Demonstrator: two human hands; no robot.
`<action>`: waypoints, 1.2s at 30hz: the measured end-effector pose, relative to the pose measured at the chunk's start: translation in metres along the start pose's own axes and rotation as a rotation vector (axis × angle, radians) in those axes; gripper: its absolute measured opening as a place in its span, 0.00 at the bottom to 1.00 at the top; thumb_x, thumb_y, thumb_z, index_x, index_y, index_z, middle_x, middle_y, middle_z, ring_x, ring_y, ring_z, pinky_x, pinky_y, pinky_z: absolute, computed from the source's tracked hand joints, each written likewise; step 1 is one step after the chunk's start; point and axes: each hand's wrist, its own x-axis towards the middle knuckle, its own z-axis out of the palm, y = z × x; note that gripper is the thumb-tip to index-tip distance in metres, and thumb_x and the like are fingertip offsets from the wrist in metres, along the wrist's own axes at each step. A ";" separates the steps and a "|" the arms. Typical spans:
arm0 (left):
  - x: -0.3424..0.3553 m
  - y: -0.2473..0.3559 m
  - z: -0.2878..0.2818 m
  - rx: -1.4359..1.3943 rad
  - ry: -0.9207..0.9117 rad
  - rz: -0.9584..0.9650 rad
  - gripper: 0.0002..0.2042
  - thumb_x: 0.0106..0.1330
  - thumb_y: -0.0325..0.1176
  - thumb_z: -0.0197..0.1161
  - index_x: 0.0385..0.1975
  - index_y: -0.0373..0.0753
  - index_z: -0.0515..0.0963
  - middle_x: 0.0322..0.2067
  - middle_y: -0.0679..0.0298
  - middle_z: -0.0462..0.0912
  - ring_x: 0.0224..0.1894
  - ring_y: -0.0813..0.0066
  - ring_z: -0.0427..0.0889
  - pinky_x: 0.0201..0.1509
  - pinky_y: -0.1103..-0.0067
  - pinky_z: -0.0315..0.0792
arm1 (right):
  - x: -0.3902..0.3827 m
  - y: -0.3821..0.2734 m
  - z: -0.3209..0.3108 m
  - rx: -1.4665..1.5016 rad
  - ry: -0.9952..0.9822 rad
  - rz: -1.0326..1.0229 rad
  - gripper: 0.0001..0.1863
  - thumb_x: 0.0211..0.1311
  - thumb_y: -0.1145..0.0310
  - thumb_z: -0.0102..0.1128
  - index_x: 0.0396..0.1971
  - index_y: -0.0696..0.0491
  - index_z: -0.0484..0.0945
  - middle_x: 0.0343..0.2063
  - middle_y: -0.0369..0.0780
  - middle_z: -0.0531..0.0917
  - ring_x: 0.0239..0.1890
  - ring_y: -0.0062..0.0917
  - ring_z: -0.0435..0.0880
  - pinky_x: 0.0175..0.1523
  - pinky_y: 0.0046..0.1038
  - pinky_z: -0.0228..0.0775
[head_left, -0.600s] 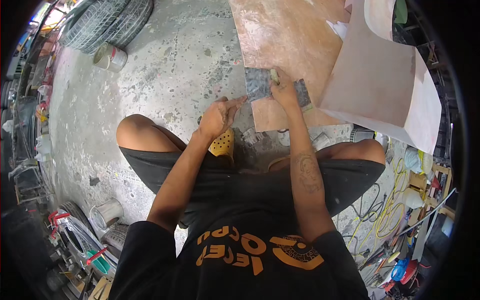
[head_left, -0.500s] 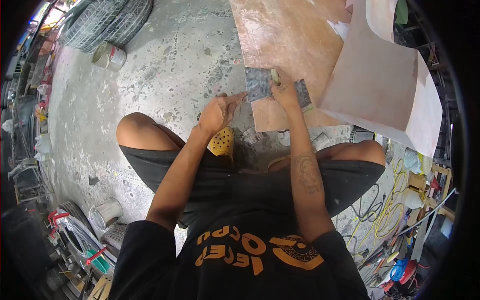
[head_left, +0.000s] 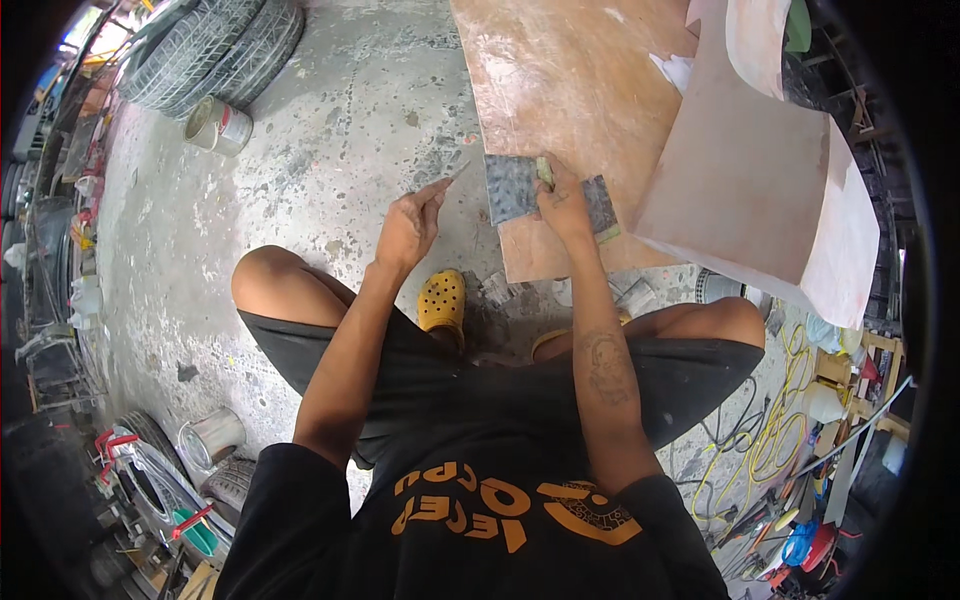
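By the left grip (head_left: pixel 408 228) a thin tool (head_left: pixel 459 171) is pinched; to its right, over the brown board (head_left: pixel 570 80), the dark plate (head_left: pixel 511 186) is clasped by the nearer right grip (head_left: pixel 564 207), the plate's long axis noted as roughly left-to-right.

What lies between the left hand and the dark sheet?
In the head view, stained concrete floor shows between the left hand and the dark sheet; a thin tool in that hand juts partway across.

Glare pales the brown board (head_left: pixel 575 85) inside dark, bent edges.
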 end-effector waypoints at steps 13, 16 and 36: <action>0.028 -0.011 0.026 0.095 0.113 0.306 0.15 0.73 0.31 0.55 0.57 0.43 0.78 0.26 0.48 0.82 0.26 0.60 0.78 0.31 0.70 0.72 | -0.009 -0.012 -0.004 -0.048 -0.005 0.037 0.27 0.64 0.79 0.52 0.65 0.56 0.67 0.31 0.45 0.81 0.25 0.26 0.81 0.34 0.32 0.76; 0.050 0.018 0.021 -0.322 0.181 -0.060 0.10 0.77 0.35 0.52 0.51 0.39 0.75 0.25 0.51 0.83 0.18 0.70 0.77 0.22 0.74 0.71 | -0.024 -0.037 -0.032 0.011 0.077 0.056 0.26 0.63 0.78 0.52 0.63 0.58 0.67 0.35 0.46 0.82 0.27 0.26 0.82 0.35 0.31 0.76; 0.055 -0.060 -0.051 -0.288 0.067 -0.289 0.18 0.72 0.45 0.61 0.43 0.34 0.69 0.25 0.57 0.79 0.15 0.77 0.74 0.18 0.78 0.69 | -0.038 -0.115 -0.055 0.598 0.191 0.146 0.22 0.59 0.83 0.55 0.56 0.59 0.74 0.43 0.47 0.83 0.42 0.28 0.83 0.51 0.26 0.73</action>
